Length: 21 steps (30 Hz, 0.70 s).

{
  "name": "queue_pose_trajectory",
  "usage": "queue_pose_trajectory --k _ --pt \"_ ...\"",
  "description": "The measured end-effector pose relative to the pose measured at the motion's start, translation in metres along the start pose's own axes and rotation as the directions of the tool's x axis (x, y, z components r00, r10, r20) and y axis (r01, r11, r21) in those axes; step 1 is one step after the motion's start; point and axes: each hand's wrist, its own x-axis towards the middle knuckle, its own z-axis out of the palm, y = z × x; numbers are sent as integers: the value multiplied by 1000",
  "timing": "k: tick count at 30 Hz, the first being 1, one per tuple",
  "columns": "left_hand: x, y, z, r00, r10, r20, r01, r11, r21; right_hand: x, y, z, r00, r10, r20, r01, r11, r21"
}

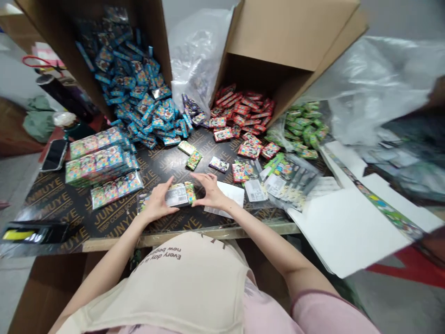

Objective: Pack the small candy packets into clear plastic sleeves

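Note:
A flat pack [177, 195] with a pale label and a colourful green box at its right end lies on the table in front of me. My left hand [158, 202] grips its left side, thumb along the near edge and fingers at the far edge. At the right end, my right hand [211, 192] curves thumb and forefinger around the green box. Just beyond lie two small green boxes [191, 155] and a dark purple one [219, 163]. Under my right wrist rests a white sheet [229, 192].
Stacked wrapped packs [95, 162] stand left, beside a phone [54, 155]. Behind, tipped cartons spill blue boxes [142, 102] and red boxes [243, 111]. Green boxes [306, 127], printed plastic sleeves [292, 178] and white card [340, 227] lie right. A black tray [34, 233] sits front left.

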Motion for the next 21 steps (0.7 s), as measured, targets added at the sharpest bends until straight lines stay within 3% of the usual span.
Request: queue_pose_trajectory --k 2,5,7,9,11,13,15,18,20,21 --pt "3 0 0 997 -26 -75 26 1000 -4 -1 -9 2 996 69 -55 -69 998 2" --pt "7 2 3 993 -20 -113 19 1000 -8 -4 -18 -1 999 12 40 -16 995 96" --pt "7 2 6 994 -15 -104 17 1000 19 -7 -10 -15 999 19 31 -22 997 71" --pt "6 0 9 997 -24 -77 30 996 80 -11 12 -38 989 122 -83 -129 988 -88" --pt "4 -4 11 999 -29 -23 32 987 160 -18 42 -67 960 234 -151 -269 920 -284" --pt "4 -6 13 1000 -24 11 21 977 212 -26 70 -93 937 341 -78 -342 841 -419" --pt "9 -1 14 998 -40 -43 48 981 190 -32 85 -110 914 405 -12 -365 810 -460" --pt "23 26 16 958 -184 -219 168 982 -89 -28 74 -108 938 327 -118 -347 899 -269" --pt "34 51 17 927 -346 -147 246 854 -457 -18 49 -89 956 220 -196 -215 975 50" --pt "39 63 18 919 -395 -9 297 705 -644 -13 33 -77 964 172 -201 -125 966 226"
